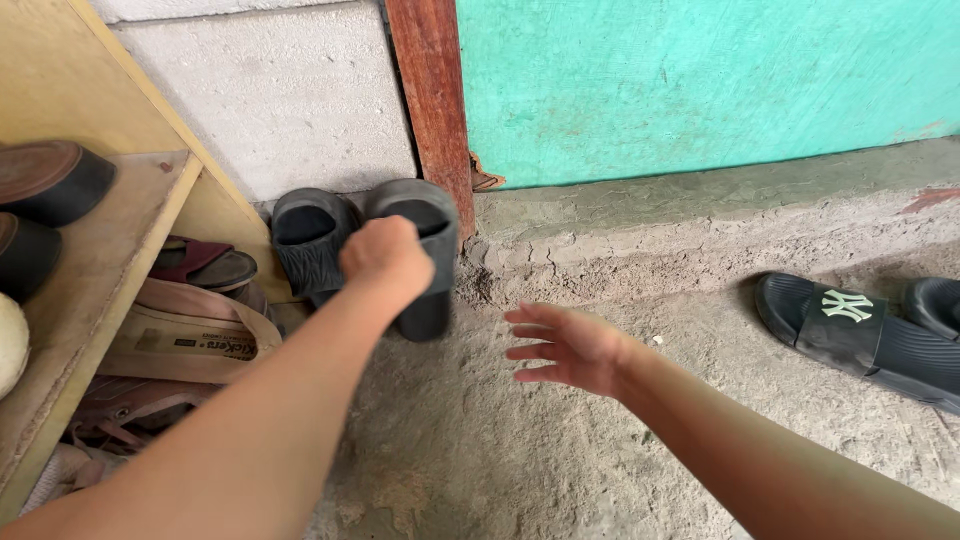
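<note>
L hand (385,255) clamped on dark grey slide (425,260) by door post (435,100) | R hand (565,348) open, empty, nearby | twin slide (308,240) already stood against wall | held one not yet released

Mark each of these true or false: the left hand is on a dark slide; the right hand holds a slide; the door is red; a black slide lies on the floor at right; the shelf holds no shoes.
1. The left hand is on a dark slide. True: it grips one leaning at the wall.
2. The right hand holds a slide. False: it is open, fingers spread, holding nothing.
3. The door is red. False: it is turquoise; only the post beside it is reddish.
4. A black slide lies on the floor at right. True.
5. The shelf holds no shoes. False: brown shoes sit on it.
</note>
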